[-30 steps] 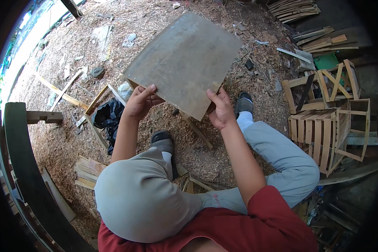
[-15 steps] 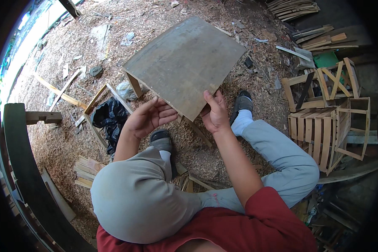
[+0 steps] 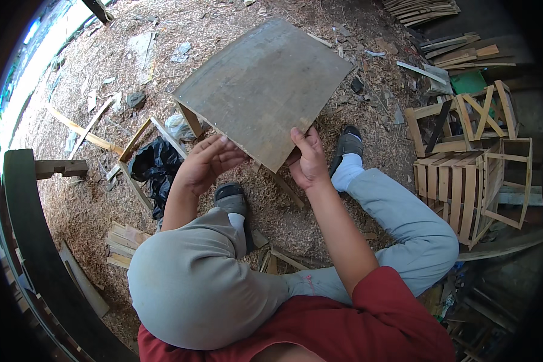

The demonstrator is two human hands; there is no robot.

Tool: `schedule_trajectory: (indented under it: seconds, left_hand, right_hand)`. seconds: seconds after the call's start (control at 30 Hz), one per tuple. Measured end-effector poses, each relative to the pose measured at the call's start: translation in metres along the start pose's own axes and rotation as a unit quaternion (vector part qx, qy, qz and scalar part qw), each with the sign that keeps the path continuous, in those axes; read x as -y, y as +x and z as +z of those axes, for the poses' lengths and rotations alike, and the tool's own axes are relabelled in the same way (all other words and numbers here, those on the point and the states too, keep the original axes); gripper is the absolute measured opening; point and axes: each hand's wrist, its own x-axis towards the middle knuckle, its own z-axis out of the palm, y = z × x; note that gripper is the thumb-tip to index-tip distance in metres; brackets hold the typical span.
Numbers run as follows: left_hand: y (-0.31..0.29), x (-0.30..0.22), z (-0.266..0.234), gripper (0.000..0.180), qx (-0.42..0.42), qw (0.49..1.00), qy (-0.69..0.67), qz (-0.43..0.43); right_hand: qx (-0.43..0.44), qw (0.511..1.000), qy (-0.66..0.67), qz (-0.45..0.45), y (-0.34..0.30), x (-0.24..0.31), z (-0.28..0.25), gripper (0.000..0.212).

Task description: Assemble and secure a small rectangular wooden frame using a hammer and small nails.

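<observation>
A square grey-brown wooden board [image 3: 262,87] with wooden legs beneath it is tilted in front of me over the sawdust ground. My right hand [image 3: 309,160] grips its near corner, thumb on top. My left hand [image 3: 208,164] is just below the board's near left edge, fingers spread, close to the edge but holding nothing. My knees and dark shoes [image 3: 229,196] are below the board.
Slatted wooden crates [image 3: 464,175] stand stacked at the right. A black plastic bag [image 3: 155,169] sits inside a wooden frame at the left. Loose slats [image 3: 123,244] lie by my left knee; more planks [image 3: 422,9] are piled at the far right. A dark curved beam [image 3: 30,241] runs along the left.
My left hand has come off the board's edge and dropped lower with the fingers spread. The board has swung a little while my right hand keeps its grip on the corner.
</observation>
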Motion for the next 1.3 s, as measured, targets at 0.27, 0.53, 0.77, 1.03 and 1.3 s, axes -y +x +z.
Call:
schedule_trajectory:
  seconds: [0.27,0.53,0.77,1.03,1.3]
  left_hand:
    - [-0.004,-0.01,0.001,0.027,-0.082,0.992,-0.036,0.092]
    - [0.017,0.006,-0.015,0.036,0.003,0.994,-0.079,0.073]
    - [0.017,0.011,-0.017,0.043,0.012,0.991,-0.12,0.06]
    - [0.024,0.004,-0.024,0.043,-0.055,0.98,-0.104,0.158]
    - [0.03,-0.008,-0.046,0.033,-0.112,0.963,-0.129,0.21]
  right_hand:
    - [-0.008,1.0,-0.012,-0.001,0.001,-0.003,-0.012,0.042]
    - [0.005,1.0,-0.026,-0.004,0.002,-0.002,-0.008,0.043]
    - [0.004,1.0,-0.018,0.007,-0.002,0.001,0.002,0.044]
    - [0.013,0.999,-0.037,0.006,0.0,-0.002,-0.002,0.046]
    - [0.017,1.0,-0.021,0.007,-0.003,0.0,0.008,0.041]
